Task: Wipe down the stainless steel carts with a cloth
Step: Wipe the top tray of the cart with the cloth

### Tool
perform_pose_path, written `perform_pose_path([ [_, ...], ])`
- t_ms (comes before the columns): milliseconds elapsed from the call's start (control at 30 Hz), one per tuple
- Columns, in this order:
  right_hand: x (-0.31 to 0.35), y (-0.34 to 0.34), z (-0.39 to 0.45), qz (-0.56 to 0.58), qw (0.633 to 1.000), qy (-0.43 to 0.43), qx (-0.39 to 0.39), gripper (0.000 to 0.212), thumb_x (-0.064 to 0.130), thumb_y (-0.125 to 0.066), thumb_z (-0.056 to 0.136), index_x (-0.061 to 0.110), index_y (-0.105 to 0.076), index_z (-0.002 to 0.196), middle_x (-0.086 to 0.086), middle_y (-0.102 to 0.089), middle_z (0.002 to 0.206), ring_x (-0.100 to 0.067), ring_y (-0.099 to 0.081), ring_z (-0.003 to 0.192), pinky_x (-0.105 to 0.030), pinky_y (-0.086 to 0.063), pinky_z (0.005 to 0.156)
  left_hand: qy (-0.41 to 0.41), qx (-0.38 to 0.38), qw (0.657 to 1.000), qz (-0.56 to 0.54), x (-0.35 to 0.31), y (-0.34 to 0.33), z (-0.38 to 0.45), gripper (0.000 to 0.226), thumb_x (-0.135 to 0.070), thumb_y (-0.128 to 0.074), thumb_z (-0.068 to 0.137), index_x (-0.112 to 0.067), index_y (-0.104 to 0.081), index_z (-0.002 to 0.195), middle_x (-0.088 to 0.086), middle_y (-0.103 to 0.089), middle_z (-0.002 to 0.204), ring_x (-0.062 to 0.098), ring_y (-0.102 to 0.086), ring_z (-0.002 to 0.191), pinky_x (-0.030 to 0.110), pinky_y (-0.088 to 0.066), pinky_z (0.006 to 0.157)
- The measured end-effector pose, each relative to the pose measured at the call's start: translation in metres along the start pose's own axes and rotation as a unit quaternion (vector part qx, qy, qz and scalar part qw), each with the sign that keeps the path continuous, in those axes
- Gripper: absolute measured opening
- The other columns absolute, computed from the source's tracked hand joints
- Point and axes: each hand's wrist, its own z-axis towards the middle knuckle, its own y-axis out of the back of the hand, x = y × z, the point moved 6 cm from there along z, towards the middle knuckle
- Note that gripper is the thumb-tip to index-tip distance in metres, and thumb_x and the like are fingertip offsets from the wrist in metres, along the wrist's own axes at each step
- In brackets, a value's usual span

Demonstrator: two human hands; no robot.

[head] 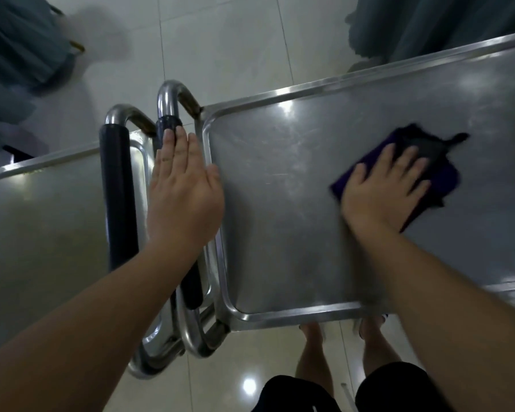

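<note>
— Where does the view sit?
— On the person's head, one wide-angle camera looking steeply down, close over the cart top (280,203) and floor (220,40).
— Any second view?
— Only this one.

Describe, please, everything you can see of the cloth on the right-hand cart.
The cloth is dark purple, looking soft and folded into a rough pad, with a small tab or loop sticking out at its far corner. It lies flat on the top tray of the right cart, towards the far side. The right hand presses on it with straight, spread fingers, covering its near half. Its edges look blurred.
</note>
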Motion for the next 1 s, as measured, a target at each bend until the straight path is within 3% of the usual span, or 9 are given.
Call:
perform_pose_path([
  [167, 0.129, -0.043, -0.124, -0.011, 0.953, 0.3, 0.046, 0.073, 0.052, -0.034, 0.102, 0.017, -0.022, 0.165, -0.015, -0.016, 0.172, -0.037, -0.009, 0.159, -0.058, -0.009, 0.125, -0.003, 0.002, 1.0, 0.003, 0.0, 0.001, -0.001, 0.066, -0.046, -0.013, 0.113, -0.011, -0.008, 0.168, 0.006, 0.002, 0.177, 0.013, 0.012, 0.162, 0.033, 0.008, 0.129],
  [300, 0.164, -0.063, -0.182, -0.054, 0.827, 0.551, 0.095, 0.07, 0.055, -0.02, 0.108, 0.019, -0.01, 0.167, -0.006, -0.007, 0.174, -0.029, 0.006, 0.16, -0.054, -0.003, 0.126, 0.002, 0.007, 1.0, 0.01, 0.0, 0.0, 0.0, 0.065, -0.045, -0.014, 0.114, -0.01, -0.007, 0.169, 0.006, 0.003, 0.177, 0.014, 0.012, 0.162, 0.036, 0.007, 0.13],
  [400, 0.155, -0.064, -0.18, -0.096, 0.735, 0.662, 0.116, 0.067, 0.057, -0.014, 0.107, 0.026, -0.007, 0.166, 0.0, -0.001, 0.174, -0.024, 0.01, 0.16, -0.051, 0.0, 0.127, 0.002, 0.008, 1.0, 0.013, -0.002, -0.001, 0.0, 0.066, -0.047, -0.014, 0.113, -0.011, -0.007, 0.169, 0.006, 0.003, 0.177, 0.015, 0.011, 0.162, 0.036, 0.007, 0.13],
  [467, 0.139, -0.059, -0.163, -0.107, 0.7, 0.693, 0.136, 0.066, 0.059, -0.015, 0.106, 0.032, -0.01, 0.166, 0.004, -0.003, 0.173, -0.021, 0.006, 0.16, -0.05, 0.002, 0.128, 0.0, 0.007, 1.0, 0.014, -0.004, -0.001, -0.001, 0.067, -0.048, -0.014, 0.113, -0.011, -0.009, 0.169, 0.006, 0.002, 0.177, 0.015, 0.01, 0.162, 0.037, 0.005, 0.131],
  [533, 0.117, -0.047, -0.129, -0.106, 0.716, 0.679, 0.125, 0.066, 0.061, -0.024, 0.103, 0.035, -0.023, 0.164, 0.005, -0.015, 0.172, -0.02, -0.006, 0.16, -0.049, -0.003, 0.128, 0.0, 0.008, 1.0, 0.011, -0.004, -0.001, -0.001, 0.067, -0.049, -0.014, 0.113, -0.011, -0.011, 0.168, 0.006, 0.0, 0.178, 0.015, 0.01, 0.163, 0.037, 0.004, 0.131],
  [667, 0.059, -0.009, -0.01, -0.108, 0.812, 0.566, 0.093, 0.069, 0.063, -0.032, 0.097, 0.037, -0.032, 0.161, 0.006, -0.024, 0.171, -0.02, -0.018, 0.159, -0.048, -0.013, 0.126, 0.0, 0.01, 1.0, 0.008, -0.002, -0.001, -0.001, 0.068, -0.051, -0.014, 0.113, -0.011, -0.012, 0.168, 0.006, -0.001, 0.178, 0.014, 0.01, 0.162, 0.037, 0.005, 0.13],
  [833, -0.035, 0.038, 0.138, -0.056, 0.971, 0.226, 0.044, 0.076, 0.064, -0.025, 0.096, 0.03, -0.024, 0.164, -0.003, -0.017, 0.173, -0.029, -0.013, 0.159, -0.053, -0.012, 0.125, 0.001, 0.009, 1.0, 0.005, -0.002, 0.0, -0.002, 0.067, -0.049, -0.017, 0.113, -0.011, -0.011, 0.168, 0.005, 0.0, 0.177, 0.013, 0.011, 0.162, 0.036, 0.005, 0.13],
  [933, -0.049, 0.036, 0.151, -0.037, 0.999, 0.019, 0.028, 0.079, 0.064, -0.013, 0.097, 0.028, -0.009, 0.167, -0.002, -0.003, 0.175, -0.029, 0.0, 0.16, -0.056, -0.005, 0.127, 0.005, 0.012, 1.0, -0.011, -0.001, -0.001, -0.002, 0.068, -0.05, -0.015, 0.113, -0.013, -0.009, 0.169, 0.002, 0.002, 0.178, 0.01, 0.013, 0.162, 0.036, 0.005, 0.131],
  [1000, -0.014, 0.028, 0.131, -0.02, 0.999, -0.02, 0.023, 0.078, 0.06, -0.015, 0.098, 0.024, -0.008, 0.167, -0.004, -0.001, 0.175, -0.032, 0.001, 0.16, -0.059, -0.004, 0.126, 0.005, 0.016, 1.0, -0.019, 0.0, -0.001, -0.002, 0.067, -0.05, -0.014, 0.113, -0.014, -0.008, 0.169, 0.002, 0.003, 0.178, 0.01, 0.014, 0.161, 0.038, 0.004, 0.132],
])
